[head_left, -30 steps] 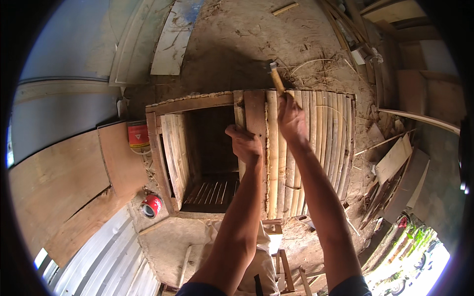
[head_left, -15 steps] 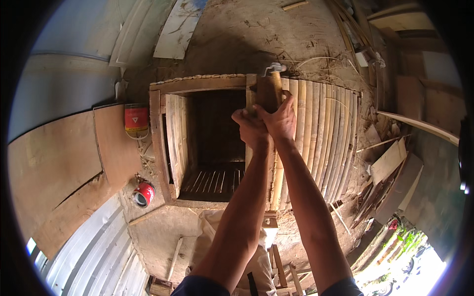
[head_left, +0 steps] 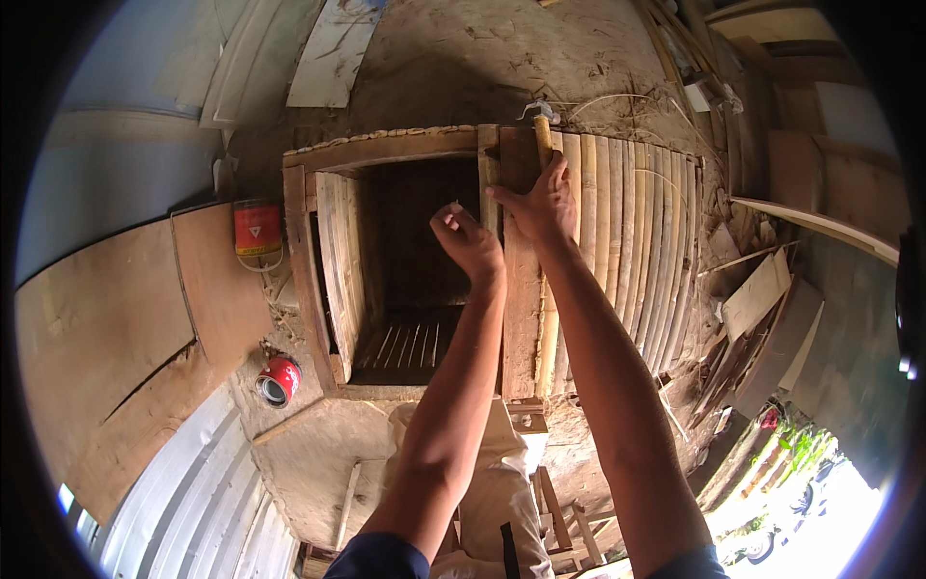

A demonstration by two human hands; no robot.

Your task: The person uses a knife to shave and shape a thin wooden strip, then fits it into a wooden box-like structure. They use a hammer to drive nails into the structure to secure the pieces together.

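A wooden frame box (head_left: pixel 405 151) with an open dark bay on its left and bamboo slats (head_left: pixel 627 241) on its right lies before me. My right hand (head_left: pixel 548 205) is wrapped round the handle of a hammer (head_left: pixel 543 133), its metal head pointing away from me. The thumb of that hand stretches left over a brown wooden board (head_left: pixel 521 280) beside the slats. Above the dark bay, my left hand (head_left: pixel 471 241) is closed, fingertips pinched together and apart from the wood. Whatever lies in that pinch is too small to make out.
Left of the box stand a red can (head_left: pixel 258 228) with a handle and a tipped red-and-white tin (head_left: pixel 280 379). Plywood sheets (head_left: pixel 106 328) lean along the left side. Scrap boards (head_left: pixel 757 294) are piled at the right.
My left hand has left the board and moved left over the dark bay. The right hand keeps the hammer at nearly the same place. The view has shifted slightly.
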